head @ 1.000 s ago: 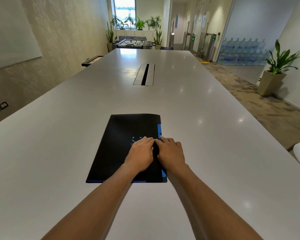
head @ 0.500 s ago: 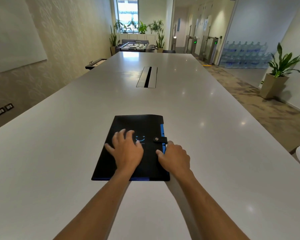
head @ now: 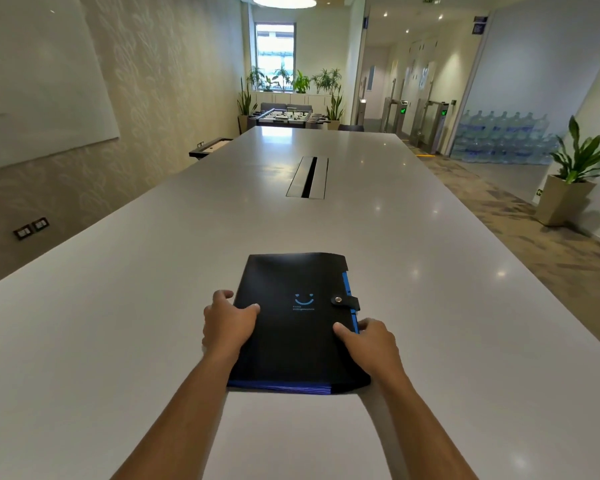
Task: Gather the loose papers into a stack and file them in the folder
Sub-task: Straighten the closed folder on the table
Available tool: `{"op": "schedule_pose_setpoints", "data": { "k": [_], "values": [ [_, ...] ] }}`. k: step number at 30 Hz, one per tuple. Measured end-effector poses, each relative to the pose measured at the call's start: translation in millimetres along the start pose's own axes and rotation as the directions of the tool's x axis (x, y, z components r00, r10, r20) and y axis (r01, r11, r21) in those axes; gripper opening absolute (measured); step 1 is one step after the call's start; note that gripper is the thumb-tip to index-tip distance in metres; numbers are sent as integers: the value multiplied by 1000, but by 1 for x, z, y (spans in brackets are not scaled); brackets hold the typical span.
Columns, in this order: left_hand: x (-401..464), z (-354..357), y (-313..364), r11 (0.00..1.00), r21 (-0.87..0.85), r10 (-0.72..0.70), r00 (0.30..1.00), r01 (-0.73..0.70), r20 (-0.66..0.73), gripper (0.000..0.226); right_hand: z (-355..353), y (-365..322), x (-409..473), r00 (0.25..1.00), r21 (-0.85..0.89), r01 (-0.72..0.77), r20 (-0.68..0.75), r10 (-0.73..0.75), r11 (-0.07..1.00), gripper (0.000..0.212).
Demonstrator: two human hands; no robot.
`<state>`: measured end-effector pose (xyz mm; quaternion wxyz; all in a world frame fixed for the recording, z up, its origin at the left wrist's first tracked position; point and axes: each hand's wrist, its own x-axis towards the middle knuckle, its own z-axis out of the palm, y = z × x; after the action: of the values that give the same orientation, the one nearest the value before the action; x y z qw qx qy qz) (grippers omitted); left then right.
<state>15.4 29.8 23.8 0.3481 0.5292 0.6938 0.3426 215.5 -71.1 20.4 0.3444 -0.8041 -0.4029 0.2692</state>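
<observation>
A black folder [head: 291, 327] with a blue smile logo and blue edges lies closed on the white table [head: 118, 306], its snap strap [head: 345, 301] fastened on the right side. My left hand [head: 227, 325] grips the folder's left edge, thumb on top. My right hand [head: 369, 344] grips its right edge near the blue spine, thumb on the cover. The near edge of the folder looks slightly raised off the table. No loose papers are visible.
A cable slot [head: 307, 176] is set into the table's middle, farther away. A potted plant [head: 568, 181] stands on the floor to the right. Stacked water bottles [head: 503, 138] and a foosball table [head: 288, 117] are beyond the table's far end.
Both hands left the top of the cover near the strap and moved apart to the folder's left and right edges. The strap is now snapped shut, and the view tilted up.
</observation>
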Motion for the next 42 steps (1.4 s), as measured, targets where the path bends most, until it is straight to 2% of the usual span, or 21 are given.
{"op": "schedule_pose_setpoints", "data": {
  "k": [2, 4, 7, 17, 19, 23, 25, 31, 42],
  "values": [
    [4, -3, 4, 993, -117, -18, 999, 22, 37, 58, -8, 0, 3, 995, 184, -9, 96, -9, 983, 36],
    [7, -2, 8, 986, -166, -5, 999, 14, 53, 54, -13, 4, 9, 979, 380, -58, 202, -21, 923, 45],
    [13, -1, 15, 976, -220, 20, 998, -5, 67, 50, -18, 7, 18, 954, 484, -91, 292, -63, 871, 55],
    [57, -6, 37, 959, -279, 90, 990, -55, 112, 45, -15, -19, 63, 966, 724, -26, 197, -170, 689, 59],
    [67, -7, 42, 964, -248, 133, 983, -98, 128, 43, -10, -31, 76, 968, 741, -18, 182, -174, 672, 60],
    [89, -9, 46, 952, -54, 306, 945, -302, 112, 50, 4, -56, 108, 972, 749, -4, 160, -175, 663, 63],
    [106, -7, 47, 941, -22, 337, 936, -337, 98, 49, 12, -67, 128, 978, 742, 2, 139, -157, 670, 63],
    [173, 1, 53, 946, -106, 314, 946, -305, 77, 37, 49, -96, 190, 988, 711, -18, 120, -95, 703, 58],
    [295, 36, 52, 934, 11, 356, 932, -358, 72, 27, 111, -122, 283, 994, 419, 97, 3, -109, 903, 55]
  ]
}}
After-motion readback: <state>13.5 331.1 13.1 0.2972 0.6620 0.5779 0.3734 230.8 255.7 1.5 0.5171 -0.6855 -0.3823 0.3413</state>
